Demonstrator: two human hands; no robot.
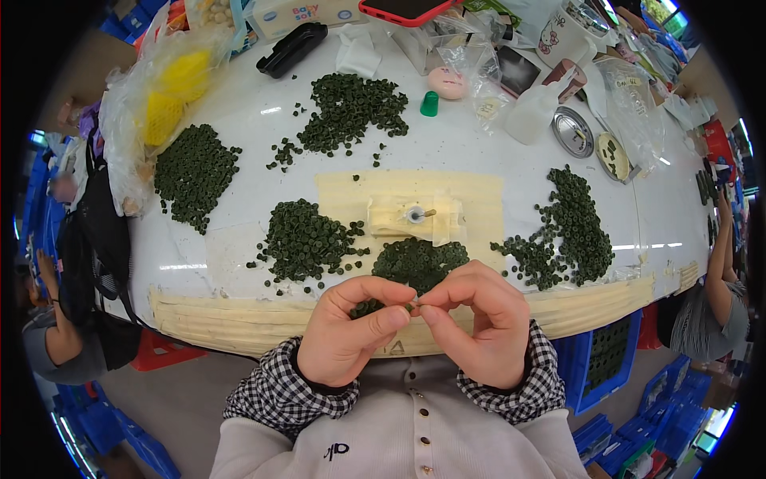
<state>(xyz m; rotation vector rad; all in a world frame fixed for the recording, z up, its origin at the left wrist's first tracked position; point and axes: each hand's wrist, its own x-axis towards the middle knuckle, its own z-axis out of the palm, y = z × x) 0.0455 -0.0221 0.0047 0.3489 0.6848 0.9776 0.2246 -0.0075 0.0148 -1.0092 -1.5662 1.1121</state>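
Observation:
Close to the table's front edge, my left hand pinches a small green piece between thumb and forefinger. The fingertips of my right hand are pressed together right beside it; whatever they grip is too small to make out. Just beyond my fingers lies a heap of small dark green round pieces, partly hidden by the hands. Behind that heap, a taped block carries a small metal fitting with a brownish pin sticking out sideways.
More piles of green pieces lie at the near left, far left, back and right. A green cap, white bottle and round metal tin stand farther back. A blue crate sits below the table's right edge.

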